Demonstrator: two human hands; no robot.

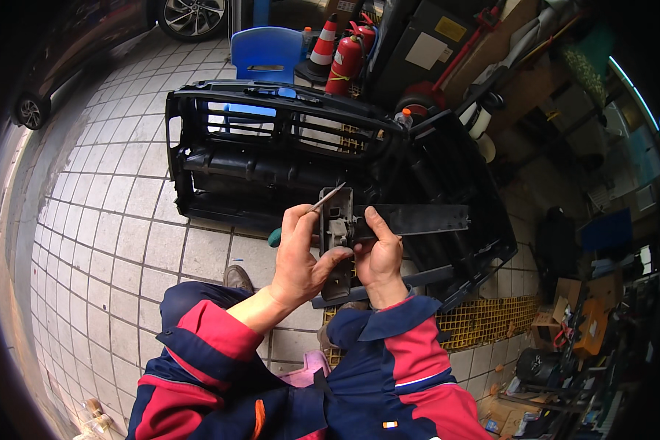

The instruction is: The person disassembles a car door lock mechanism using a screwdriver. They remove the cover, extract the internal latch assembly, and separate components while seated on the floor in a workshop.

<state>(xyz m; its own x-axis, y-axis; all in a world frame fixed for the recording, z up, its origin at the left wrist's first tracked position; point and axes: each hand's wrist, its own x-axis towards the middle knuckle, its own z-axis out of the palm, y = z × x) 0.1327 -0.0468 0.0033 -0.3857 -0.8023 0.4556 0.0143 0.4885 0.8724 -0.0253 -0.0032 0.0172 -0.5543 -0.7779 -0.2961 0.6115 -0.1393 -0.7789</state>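
My left hand (298,265) is closed around a screwdriver with a green handle (274,237). The bare shaft slants up past its fingers. That hand's thumb also presses on a narrow dark grey bracket (337,277) with a small light-grey mechanism (338,233) in its middle. On the bracket's other side my right hand (380,262) grips it, thumb up and fingers curled under. A flat dark strip (425,218) reaches off to the right beside the right thumb; whether it joins the bracket I cannot tell. Both hands are in front of a large black plastic vehicle panel (271,170) with slotted openings.
Pale floor tiles (136,220) spread to the left. Yellow floor grating (477,323) runs near my right foot. At the back are a blue chair (266,53), a traffic cone (325,44) and red fire extinguishers (345,64). Boxes (565,312) and clutter line the right.
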